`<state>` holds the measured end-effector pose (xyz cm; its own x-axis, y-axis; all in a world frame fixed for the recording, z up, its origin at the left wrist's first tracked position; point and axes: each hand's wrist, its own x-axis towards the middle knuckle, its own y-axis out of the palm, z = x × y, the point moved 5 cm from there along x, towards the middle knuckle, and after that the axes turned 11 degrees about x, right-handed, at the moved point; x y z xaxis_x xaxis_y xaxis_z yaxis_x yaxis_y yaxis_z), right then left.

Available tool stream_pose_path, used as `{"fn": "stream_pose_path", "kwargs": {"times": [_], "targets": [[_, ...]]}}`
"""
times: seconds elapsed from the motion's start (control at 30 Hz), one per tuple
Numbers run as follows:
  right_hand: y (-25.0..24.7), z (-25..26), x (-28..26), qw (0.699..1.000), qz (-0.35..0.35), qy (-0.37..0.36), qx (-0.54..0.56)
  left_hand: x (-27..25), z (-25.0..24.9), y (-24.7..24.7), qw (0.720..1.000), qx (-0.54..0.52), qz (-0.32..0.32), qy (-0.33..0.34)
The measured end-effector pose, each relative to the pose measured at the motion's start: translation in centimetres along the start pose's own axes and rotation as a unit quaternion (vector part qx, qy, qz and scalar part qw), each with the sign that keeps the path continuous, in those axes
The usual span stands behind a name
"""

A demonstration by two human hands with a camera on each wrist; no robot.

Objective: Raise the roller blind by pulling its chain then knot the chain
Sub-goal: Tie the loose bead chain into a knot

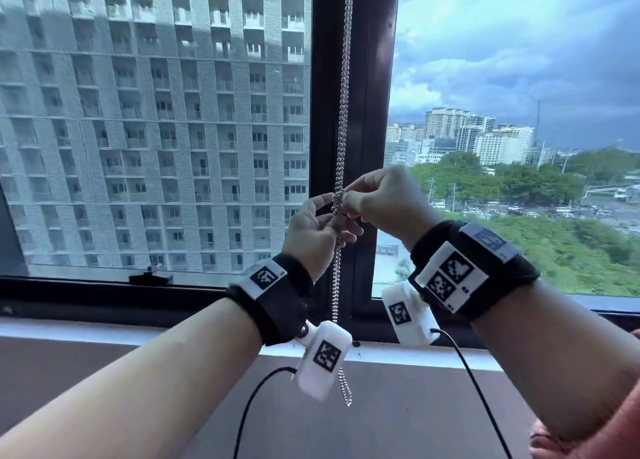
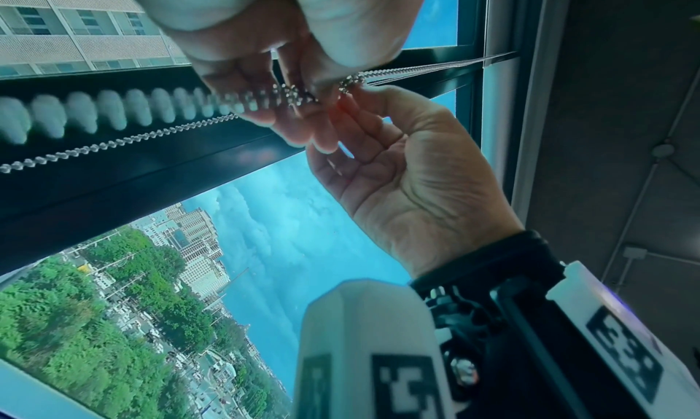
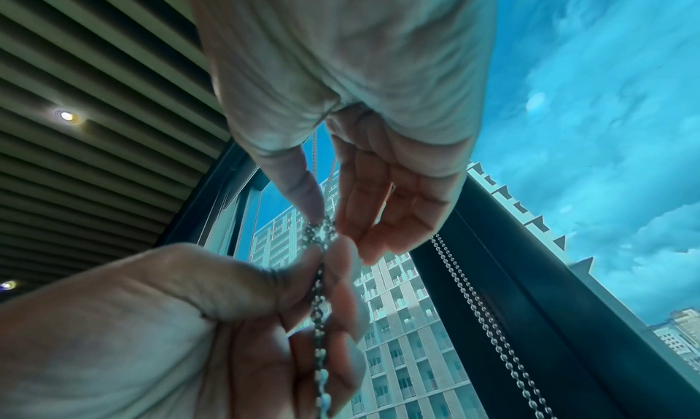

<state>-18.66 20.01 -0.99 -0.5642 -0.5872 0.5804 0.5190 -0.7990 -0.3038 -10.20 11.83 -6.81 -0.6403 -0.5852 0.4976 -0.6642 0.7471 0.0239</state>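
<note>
A metal bead chain (image 1: 343, 112) hangs doubled in front of the dark window post (image 1: 367, 77), and its free end dangles below my wrists. My left hand (image 1: 332, 221) holds the strands from the left, thumb and curled fingers closed on them (image 3: 322, 276). My right hand (image 1: 349, 200) comes in from above and pinches the chain just over the left hand. In the right wrist view a small tangle of beads (image 3: 320, 234) sits between the right thumb and fingertips (image 3: 333, 231). The left wrist view shows both hands meeting on the chain (image 2: 299, 96). No blind fabric covers the glass.
A second run of bead chain (image 3: 481, 306) hangs along the post, to the right of the hands. A black latch (image 1: 150, 278) sits on the lower window frame, above a pale sill (image 1: 104, 330). Black cables (image 1: 481, 399) hang from the wrist cameras.
</note>
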Motion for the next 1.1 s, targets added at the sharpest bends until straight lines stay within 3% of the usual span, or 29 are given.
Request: {"fn": "stream_pose_path", "kwargs": {"times": [0.13, 0.47, 0.67, 0.8, 0.9, 1.1], "targets": [[0.5, -0.6, 0.1, 0.998, 0.045, 0.034, -0.023, 0.1, 0.2, -0.1, 1.0, 0.005, 0.009, 0.006], [0.7, -0.7, -0.6, 0.992, 0.114, 0.022, -0.04, 0.1, 0.8, 0.1, 1.0, 0.024, 0.015, -0.005], [0.7, -1.0, -0.8, 0.993, 0.115, 0.012, -0.028, 0.0, 0.5, -0.1, 0.996, 0.078, 0.037, -0.003], [0.9, -0.7, -1.1, 0.992, 0.107, 0.018, -0.058, 0.8, -0.9, -1.1, 0.989, 0.147, -0.019, 0.016], [1.4, -1.0, -1.2, 0.992, 0.111, 0.016, -0.062, 1.4, -2.8, -1.4, 0.991, 0.121, -0.043, 0.042], [2.8, -2.5, -1.9, 0.979, 0.186, 0.086, -0.002, 2.6, -4.9, -1.3, 0.997, 0.065, -0.018, 0.042]]}}
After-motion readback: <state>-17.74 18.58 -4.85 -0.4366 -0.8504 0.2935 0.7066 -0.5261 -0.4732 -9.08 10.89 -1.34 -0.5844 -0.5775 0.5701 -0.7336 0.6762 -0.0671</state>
